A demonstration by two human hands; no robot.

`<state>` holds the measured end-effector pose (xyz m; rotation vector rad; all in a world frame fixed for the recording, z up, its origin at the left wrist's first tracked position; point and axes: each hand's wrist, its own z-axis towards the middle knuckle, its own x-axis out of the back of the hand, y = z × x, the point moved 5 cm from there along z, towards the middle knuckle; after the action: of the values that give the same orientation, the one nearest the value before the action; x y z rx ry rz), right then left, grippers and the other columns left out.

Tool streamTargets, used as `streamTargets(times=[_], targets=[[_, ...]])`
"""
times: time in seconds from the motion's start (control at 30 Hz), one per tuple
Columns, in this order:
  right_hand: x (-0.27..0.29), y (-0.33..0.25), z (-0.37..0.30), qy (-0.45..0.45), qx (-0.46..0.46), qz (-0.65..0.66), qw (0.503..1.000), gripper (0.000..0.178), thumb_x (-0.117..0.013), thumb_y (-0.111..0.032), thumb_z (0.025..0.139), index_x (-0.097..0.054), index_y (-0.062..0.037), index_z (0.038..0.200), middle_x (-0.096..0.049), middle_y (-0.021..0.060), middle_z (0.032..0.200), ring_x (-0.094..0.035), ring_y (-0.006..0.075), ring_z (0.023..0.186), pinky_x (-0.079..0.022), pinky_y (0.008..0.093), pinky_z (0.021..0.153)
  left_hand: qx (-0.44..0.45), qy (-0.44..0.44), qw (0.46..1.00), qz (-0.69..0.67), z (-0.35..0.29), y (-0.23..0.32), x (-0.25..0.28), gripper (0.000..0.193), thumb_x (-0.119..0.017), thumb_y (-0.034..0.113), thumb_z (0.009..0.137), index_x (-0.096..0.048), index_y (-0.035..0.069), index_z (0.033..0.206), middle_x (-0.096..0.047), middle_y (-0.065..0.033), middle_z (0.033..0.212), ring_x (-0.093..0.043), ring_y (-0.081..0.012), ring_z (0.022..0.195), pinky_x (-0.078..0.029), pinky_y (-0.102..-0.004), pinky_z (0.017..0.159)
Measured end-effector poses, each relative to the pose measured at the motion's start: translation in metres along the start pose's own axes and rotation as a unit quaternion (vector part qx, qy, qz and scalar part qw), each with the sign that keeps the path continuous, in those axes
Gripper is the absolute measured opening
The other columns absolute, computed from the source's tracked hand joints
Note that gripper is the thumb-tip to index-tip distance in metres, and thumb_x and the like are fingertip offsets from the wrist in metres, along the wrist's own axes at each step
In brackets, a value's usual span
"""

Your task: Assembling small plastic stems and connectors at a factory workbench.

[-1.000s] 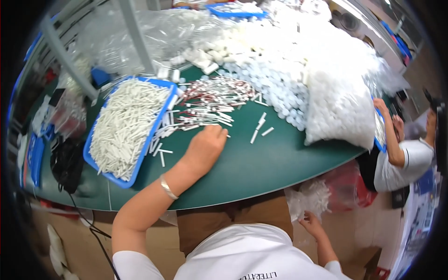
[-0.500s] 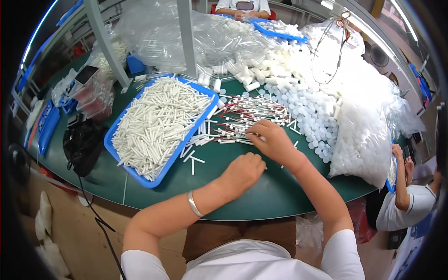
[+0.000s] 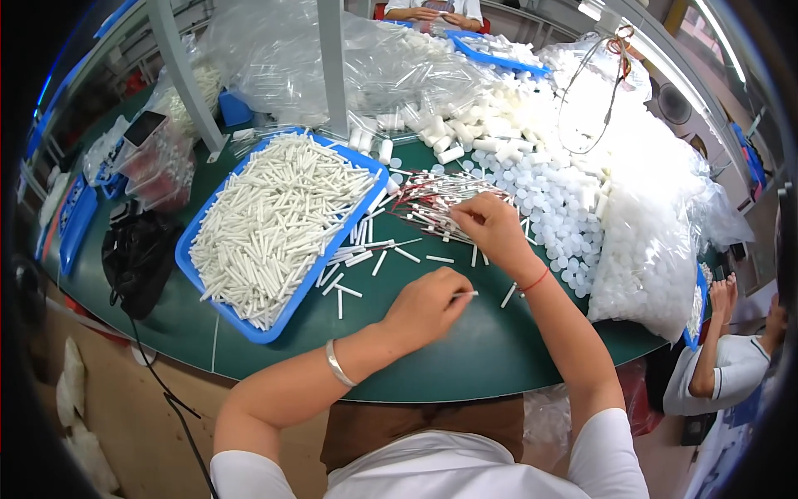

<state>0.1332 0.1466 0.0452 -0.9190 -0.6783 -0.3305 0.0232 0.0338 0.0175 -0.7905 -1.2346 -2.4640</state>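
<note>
My left hand (image 3: 426, 306) is closed over the green table near its front edge. Between thumb and forefinger it pinches a thin white stick (image 3: 468, 293), whose tip points right. My right hand (image 3: 492, 229) has its fingers bent into a pinch at the near edge of a pile of white pieces with red wires (image 3: 432, 200). What those fingertips hold, if anything, is hidden. Several loose white sticks (image 3: 407, 254) lie between the hands and the blue tray. That tray (image 3: 268, 334), left of my hands, is heaped with white sticks (image 3: 278, 233).
Translucent round caps (image 3: 559, 220) spread to the right, beside a full clear bag (image 3: 640, 258). White cylinders (image 3: 499, 129) and plastic bags (image 3: 274, 58) fill the back. A grey post (image 3: 332, 66) rises behind the tray. A black bag (image 3: 141, 258) lies at left. Co-workers sit across and at right.
My right hand has moved slightly up and right, with fingers drawn together. My left hand has shifted a little down and left, and the stick in it now shows. Several sticks lie farther apart.
</note>
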Motion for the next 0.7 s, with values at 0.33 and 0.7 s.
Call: streamTargets(times=[0.33, 0.7], targets=[[0.02, 0.047, -0.028, 0.0, -0.176, 0.161, 0.971, 0.017, -0.067, -0.013, 0.085, -0.064, 0.003, 0.092, -0.067, 0.004, 0.079, -0.06, 0.0073, 0.069, -0.049, 0.0214, 0.061, 0.276, 0.015, 0.91, -0.309, 0.001, -0.035, 0.002, 0.021, -0.061, 0.015, 0.092, -0.066, 0.004, 0.109, -0.068, -0.0031, 0.088, -0.06, -0.0066, 0.076, -0.048, -0.0215, 0.063], [0.019, -0.012, -0.056, -0.049, -0.229, 0.448, 0.863, 0.014, -0.069, -0.01, 0.085, -0.059, -0.0008, 0.09, -0.067, 0.0118, 0.088, -0.063, 0.0145, 0.07, -0.052, 0.026, 0.067, 0.293, 0.029, 0.876, -0.381, -0.002, -0.036, 0.002, 0.023, -0.063, 0.02, 0.093, -0.062, 0.003, 0.108, -0.065, -0.0006, 0.086, -0.053, -0.0036, 0.068, -0.043, -0.019, 0.058]])
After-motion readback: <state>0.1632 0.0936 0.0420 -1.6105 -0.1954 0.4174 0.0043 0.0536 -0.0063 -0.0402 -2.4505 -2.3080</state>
